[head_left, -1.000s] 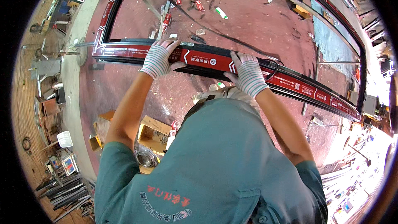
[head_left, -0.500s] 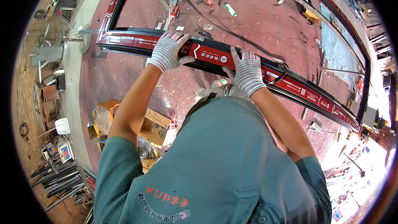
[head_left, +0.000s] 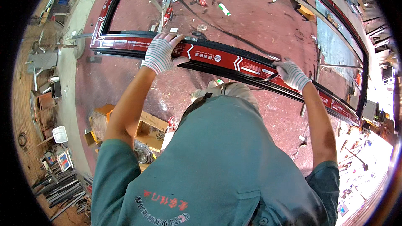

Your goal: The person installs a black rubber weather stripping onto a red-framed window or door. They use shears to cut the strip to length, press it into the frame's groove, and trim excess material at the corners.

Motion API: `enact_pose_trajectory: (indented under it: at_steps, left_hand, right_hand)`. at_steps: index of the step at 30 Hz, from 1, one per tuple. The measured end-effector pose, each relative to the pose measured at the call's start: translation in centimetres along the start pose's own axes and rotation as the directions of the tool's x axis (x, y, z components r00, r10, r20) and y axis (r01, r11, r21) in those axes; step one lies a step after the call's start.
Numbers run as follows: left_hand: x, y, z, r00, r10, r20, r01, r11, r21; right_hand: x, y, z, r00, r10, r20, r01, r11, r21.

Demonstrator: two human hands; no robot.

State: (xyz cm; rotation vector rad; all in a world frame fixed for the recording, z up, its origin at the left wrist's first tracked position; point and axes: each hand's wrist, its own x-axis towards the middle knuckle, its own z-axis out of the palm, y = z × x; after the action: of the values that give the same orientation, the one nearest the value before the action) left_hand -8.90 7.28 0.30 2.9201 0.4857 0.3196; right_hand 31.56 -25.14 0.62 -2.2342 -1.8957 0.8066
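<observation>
Head view: right hand [head_left: 292,74] has slid right along the red-and-black frame [head_left: 209,56] to the dark strip [head_left: 222,32], can't tell if its grip pinches it, while left hand [head_left: 162,54] clasps the frame before the waist, apparently steadying it.

Lower right is totally blown out — harsh white glare swallowing most of the clutter [head_left: 362,171] there. Red floor [head_left: 113,79] is decently lit, though. Fisheye visibly bows the long frame [head_left: 205,54] — and the corners just go black.
</observation>
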Motion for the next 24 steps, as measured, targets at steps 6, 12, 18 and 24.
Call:
enact_pose_trajectory:
  at_steps: [6,12,18,24]
  left_hand:
    - [-0.2,0.1,-0.1,0.998,-0.037,0.043,0.037,0.999,-0.013]
    - [0.2,0.3,0.0,0.999,-0.011,0.035,0.011,1.000,0.004]
    - [0.3,0.9,-0.4,0.995,-0.041,0.093,0.039,0.999,0.025]
    - [2.1,3.9,0.1,0.985,-0.016,0.173,0.028,0.998,-0.065]
  right_hand:
    - [-2.2,0.3,-5.3,0.972,0.023,0.234,0.054,0.946,-0.319]
    - [-6.5,5.1,-4.9,0.962,0.089,0.257,0.088,0.793,-0.603]
    - [-11.2,6.9,-4.8,0.989,0.114,0.096,-0.018,0.731,-0.682]
    - [-14.0,8.3,-2.5,0.991,0.053,-0.123,-0.118,0.774,-0.622]
